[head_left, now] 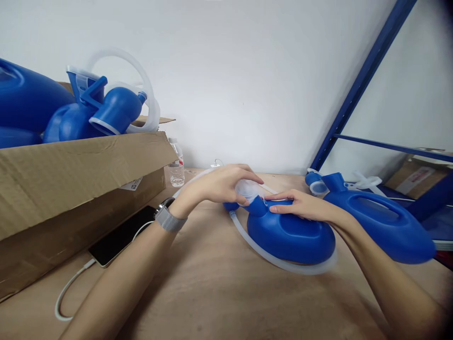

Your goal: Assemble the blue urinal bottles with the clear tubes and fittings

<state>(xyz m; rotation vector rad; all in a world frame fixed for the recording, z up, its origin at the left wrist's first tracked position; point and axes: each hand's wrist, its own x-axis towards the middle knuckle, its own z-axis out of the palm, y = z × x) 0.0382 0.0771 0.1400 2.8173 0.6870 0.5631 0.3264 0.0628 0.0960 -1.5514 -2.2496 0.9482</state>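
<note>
A blue plastic jug [288, 236] lies flat on the wooden table [212, 288] in front of me, with a clear hose [255, 248] curling round its near side. My left hand [219, 185], a metal-band watch on its wrist, is closed over a translucent cap [247, 190] at the jug's neck. My right hand [300, 204] rests flat on top of the jug body, fingers stretched toward the neck.
A second blue jug [380, 222] lies at the right. A large cardboard box [71, 184] at the left holds more blue jugs [88, 115] and hoses. A phone [122, 236] on a white cable and a water bottle [176, 163] sit beside the box. Blue shelf frame [361, 85] at right.
</note>
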